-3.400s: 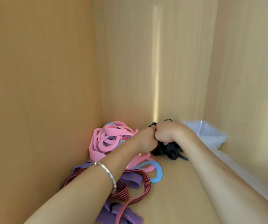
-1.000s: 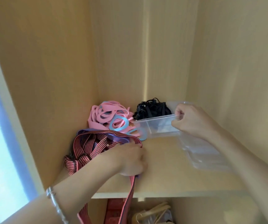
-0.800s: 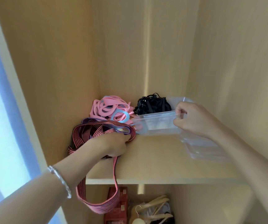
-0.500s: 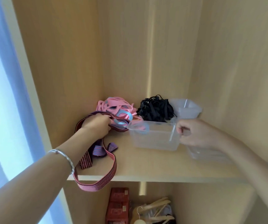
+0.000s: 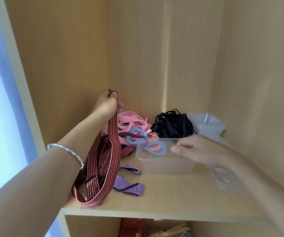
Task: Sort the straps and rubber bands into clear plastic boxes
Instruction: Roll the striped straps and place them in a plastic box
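My left hand [image 5: 107, 103] pinches a red-and-black striped strap [image 5: 103, 156] and holds it lifted above the shelf, its loops hanging down to the front edge. A clear plastic box [image 5: 163, 161] stands mid-shelf. My right hand [image 5: 199, 150] hovers at its right rim with fingers loosely extended; whether it touches the box I cannot tell. Pink and blue rubber bands [image 5: 131, 127] lie piled behind the box, one blue band [image 5: 156, 149] seen through its wall. A black strap bundle [image 5: 172, 124] sits at the back. Purple striped strap pieces [image 5: 129, 186] lie near the front.
Another clear box [image 5: 208, 124] stands in the back right corner, and flat clear lids [image 5: 223, 177] lie along the right wall. The wooden shelf [image 5: 172, 202] is enclosed by cupboard walls on three sides. A red box [image 5: 131, 228] and hangers show on the level below.
My left hand has raised the red striped strap high off the shelf. My right hand has let go of the clear box, which now stands nearer the front.
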`<state>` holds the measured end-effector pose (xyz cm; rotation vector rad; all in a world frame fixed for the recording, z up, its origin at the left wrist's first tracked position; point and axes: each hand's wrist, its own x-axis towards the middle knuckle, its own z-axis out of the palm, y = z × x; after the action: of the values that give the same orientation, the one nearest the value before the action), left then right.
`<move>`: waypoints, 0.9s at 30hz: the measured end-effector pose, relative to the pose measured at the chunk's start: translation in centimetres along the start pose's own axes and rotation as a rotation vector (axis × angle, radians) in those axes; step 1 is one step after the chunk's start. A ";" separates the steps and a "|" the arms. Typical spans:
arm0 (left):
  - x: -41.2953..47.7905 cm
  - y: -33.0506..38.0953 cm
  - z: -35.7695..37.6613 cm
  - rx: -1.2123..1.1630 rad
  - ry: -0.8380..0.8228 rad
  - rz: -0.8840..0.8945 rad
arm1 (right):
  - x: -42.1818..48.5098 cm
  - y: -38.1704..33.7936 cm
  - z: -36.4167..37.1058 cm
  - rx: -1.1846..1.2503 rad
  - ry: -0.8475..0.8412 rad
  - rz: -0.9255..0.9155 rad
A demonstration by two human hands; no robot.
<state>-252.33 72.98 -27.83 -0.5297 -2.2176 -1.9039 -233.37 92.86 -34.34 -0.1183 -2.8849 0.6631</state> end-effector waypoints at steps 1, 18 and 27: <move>0.2 0.4 0.2 -0.057 -0.009 -0.003 | 0.2 0.2 0.3 -0.067 -0.033 -0.009; 2.4 8.7 7.0 0.168 -0.419 0.447 | 11.7 -8.5 -1.7 0.765 0.085 -0.125; 0.9 7.3 9.5 0.348 -0.448 0.592 | 14.2 -7.0 -1.2 0.962 0.085 -0.053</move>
<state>-249.52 83.26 -22.44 -1.4567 -2.2014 -1.1526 -247.30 88.79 -27.99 0.0631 -2.1720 1.8512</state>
